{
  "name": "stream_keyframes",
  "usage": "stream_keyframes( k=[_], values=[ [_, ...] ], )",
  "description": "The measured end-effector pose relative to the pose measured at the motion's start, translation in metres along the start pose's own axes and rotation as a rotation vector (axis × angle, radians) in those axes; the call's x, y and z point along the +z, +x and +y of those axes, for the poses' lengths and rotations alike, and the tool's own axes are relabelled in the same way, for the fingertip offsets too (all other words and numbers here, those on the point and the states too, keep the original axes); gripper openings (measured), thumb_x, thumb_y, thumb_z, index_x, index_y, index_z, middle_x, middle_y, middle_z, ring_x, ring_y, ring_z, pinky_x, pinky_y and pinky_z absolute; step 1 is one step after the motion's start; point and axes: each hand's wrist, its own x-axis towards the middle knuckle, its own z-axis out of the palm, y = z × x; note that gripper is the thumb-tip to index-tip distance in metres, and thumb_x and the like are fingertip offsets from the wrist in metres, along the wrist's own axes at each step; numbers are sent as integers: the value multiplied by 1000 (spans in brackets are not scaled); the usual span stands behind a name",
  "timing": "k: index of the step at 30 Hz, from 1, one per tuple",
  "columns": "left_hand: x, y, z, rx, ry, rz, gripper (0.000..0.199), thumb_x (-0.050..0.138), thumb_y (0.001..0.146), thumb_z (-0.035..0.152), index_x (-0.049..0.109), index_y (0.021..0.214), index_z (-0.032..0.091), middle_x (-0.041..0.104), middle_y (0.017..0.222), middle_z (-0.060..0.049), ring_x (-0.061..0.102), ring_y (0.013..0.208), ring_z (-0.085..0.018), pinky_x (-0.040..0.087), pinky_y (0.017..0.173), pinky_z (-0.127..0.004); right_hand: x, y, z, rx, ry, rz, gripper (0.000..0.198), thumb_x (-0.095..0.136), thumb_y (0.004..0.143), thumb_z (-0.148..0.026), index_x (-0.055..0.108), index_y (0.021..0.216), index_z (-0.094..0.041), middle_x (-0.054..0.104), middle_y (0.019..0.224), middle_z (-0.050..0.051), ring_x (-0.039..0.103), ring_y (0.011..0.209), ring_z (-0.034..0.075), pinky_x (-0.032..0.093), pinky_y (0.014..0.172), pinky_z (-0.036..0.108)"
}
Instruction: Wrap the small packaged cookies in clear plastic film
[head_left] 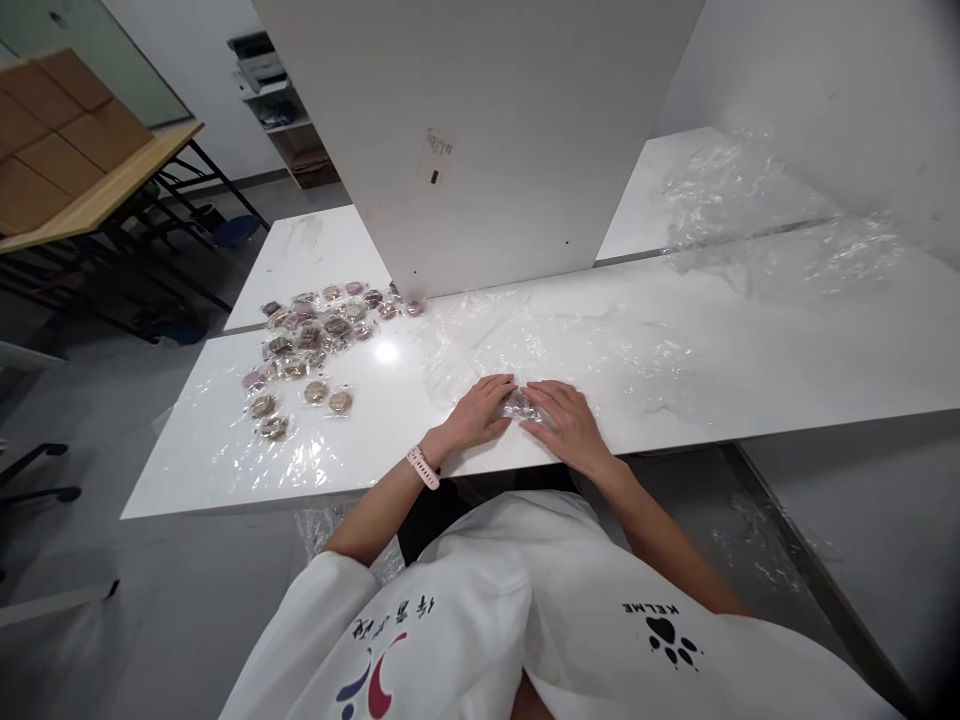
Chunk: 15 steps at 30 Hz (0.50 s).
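Near the front edge of the white table, a small bundle of clear plastic wrap (520, 405) lies between my two hands. My left hand (484, 410) grips its left side, fingers together and thumb in front. From the right, my right hand (566, 420) presses on the same bundle with bent fingers. Whatever is inside the wrap is mostly hidden; a darker patch shows through it. A wide crumpled sheet of clear plastic film (555, 345) spreads over the table just beyond my hands. To the left lie several individually wrapped round cakes (337, 328), brown, tan and pink.
The white table (787, 365) runs left to right, with a tall white panel (495, 130) standing along its back. More clear film (780, 220) lies at the far right. A wooden table (165, 150) with cardboard boxes (67, 130) stands at the far left.
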Motion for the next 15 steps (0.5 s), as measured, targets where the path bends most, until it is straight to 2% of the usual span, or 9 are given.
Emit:
stream_keyframes(
  k=[2,5,8,10,13,15],
  values=[
    [-5,5,0,-23,12,6,53,61,88,28,45,137,19,52,144,-14,42,138,-31,37,113,-53,4,1,6,-47,39,-119,48,53,97,-42,53,141,-22,57,143,10,49,131,28,41,102,43],
    [-13,7,2,-83,53,-15,56,63,81,22,47,135,19,59,135,-12,48,129,-31,39,109,-52,8,6,14,-4,75,-175,41,50,99,-37,56,137,-23,60,140,8,52,128,26,41,102,44],
    [-22,3,3,-149,34,-47,53,59,80,14,49,132,17,63,125,-12,55,116,-28,46,98,-45,4,12,18,55,134,-180,33,46,100,-35,63,126,-22,70,124,8,60,117,25,42,98,42],
    [-29,0,4,-193,-52,-56,42,53,85,15,52,128,18,65,117,-11,60,106,-24,48,89,-39,0,16,18,120,184,-188,32,44,101,-38,68,116,-22,73,112,7,64,106,24,44,93,40],
    [-42,-1,3,-294,-226,-109,22,51,93,26,59,112,20,69,95,-4,63,82,-18,48,74,-31,-6,22,18,266,271,-250,36,45,99,-49,69,108,-24,75,90,3,67,84,21,46,75,32],
    [-48,4,1,-416,-301,-161,19,59,91,33,61,102,19,67,83,-2,61,71,-17,45,65,-28,-6,28,18,379,271,-287,37,49,96,-54,69,107,-25,71,76,0,65,74,20,42,66,29]
  ],
)
